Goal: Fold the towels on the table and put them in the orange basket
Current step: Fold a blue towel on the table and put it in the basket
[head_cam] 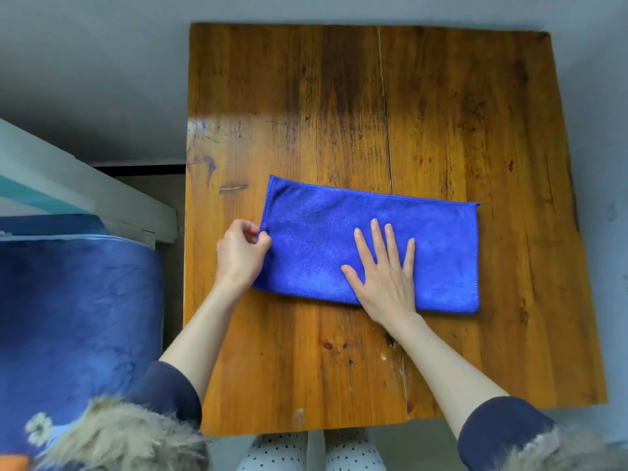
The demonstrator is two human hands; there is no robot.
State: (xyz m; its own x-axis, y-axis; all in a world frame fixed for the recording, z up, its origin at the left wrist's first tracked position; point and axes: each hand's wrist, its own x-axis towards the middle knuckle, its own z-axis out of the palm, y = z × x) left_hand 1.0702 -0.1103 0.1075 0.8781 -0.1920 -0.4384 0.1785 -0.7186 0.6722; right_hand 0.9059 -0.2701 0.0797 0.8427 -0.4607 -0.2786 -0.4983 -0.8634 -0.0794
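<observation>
One towel (312, 239) lies on the table (441, 130), folded to a long blue strip across the near-middle of the wood, its stitched edge on the far side and its fold on the near side. No other towel shows.

The right hand (387, 270) lies flat on the strip, fingers straight and spread, pressing it down just right of its middle. The left hand (239, 253) pinches the towel's left edge between thumb and curled fingers.

An orange patch (13, 462) at the near-left corner may be the basket, but too little shows to tell.

Risks, as I judge them:
- If the left end is brought over to the right, the two layers may slide apart and leave the edges uneven, since only the left edge is held.
- The right hand sits about where a crease would fall; lifted too soon, the strip could drag across the glossy wood.
- The basket, if it is that patch, is well apart from the towel, so a loose fold could open on the way.

No brand, label or writing can be read anywhere.
</observation>
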